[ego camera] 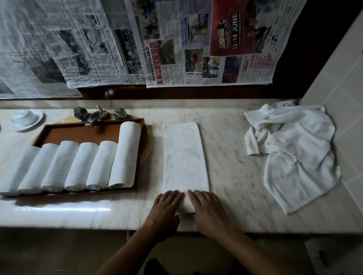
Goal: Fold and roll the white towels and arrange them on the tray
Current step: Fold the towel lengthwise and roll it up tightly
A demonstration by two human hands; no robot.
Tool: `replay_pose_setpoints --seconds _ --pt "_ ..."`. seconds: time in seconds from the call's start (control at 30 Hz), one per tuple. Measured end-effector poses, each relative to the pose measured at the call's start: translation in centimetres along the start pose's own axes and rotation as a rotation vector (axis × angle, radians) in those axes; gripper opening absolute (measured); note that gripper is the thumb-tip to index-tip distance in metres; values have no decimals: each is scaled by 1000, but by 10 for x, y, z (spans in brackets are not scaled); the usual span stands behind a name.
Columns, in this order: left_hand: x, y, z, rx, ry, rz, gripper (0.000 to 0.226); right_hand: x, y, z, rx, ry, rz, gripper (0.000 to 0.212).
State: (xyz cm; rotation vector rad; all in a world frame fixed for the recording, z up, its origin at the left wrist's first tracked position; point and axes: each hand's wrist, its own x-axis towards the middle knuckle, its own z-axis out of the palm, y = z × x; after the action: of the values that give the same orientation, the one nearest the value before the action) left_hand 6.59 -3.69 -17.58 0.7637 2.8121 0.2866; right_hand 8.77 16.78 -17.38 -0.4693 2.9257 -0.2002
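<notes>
A pale marble counter [230,155] runs along the wall and meets a tiled side wall at the right. Near its front edge, in the middle, a folded towel [183,154] lies flat as a long strip running from front to back. Well to the right sits a loose heap of towels [292,148]. To the left a brown tray [79,133] rests over a yellowish basin [148,147], below the tap [97,116]. Further left stands a white saucer [27,124] bearing a bowl [24,115].

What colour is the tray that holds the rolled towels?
The tray is reddish-brown with a darker rim, seen best in the head view.
</notes>
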Motion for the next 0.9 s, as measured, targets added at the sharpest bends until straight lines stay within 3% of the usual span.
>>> replay_pose_setpoints --seconds 0.2,0.5,0.63,0.77,0.83,0.9 --pt "-2 -4 -7 -28 -33 -27 75 2 8 -7 40 -79 -47 72" --pt "-37 2 -6 -143 -33 -19 54 -35 -1 -30 372 -203 66 49" --pt "-32 4 -9 -233 -72 -54 54 -33 3 -17 383 -139 74 45" --pt "-18 1 -14 -217 -108 -75 42 -27 3 -17 297 -113 99 71" --pt "-9 -1 -18 -170 -170 -66 38 -27 -1 -17 242 -62 115 61" --pt "-1 -3 -23 -139 -222 -85 54 -29 -10 -13 175 104 78 42"
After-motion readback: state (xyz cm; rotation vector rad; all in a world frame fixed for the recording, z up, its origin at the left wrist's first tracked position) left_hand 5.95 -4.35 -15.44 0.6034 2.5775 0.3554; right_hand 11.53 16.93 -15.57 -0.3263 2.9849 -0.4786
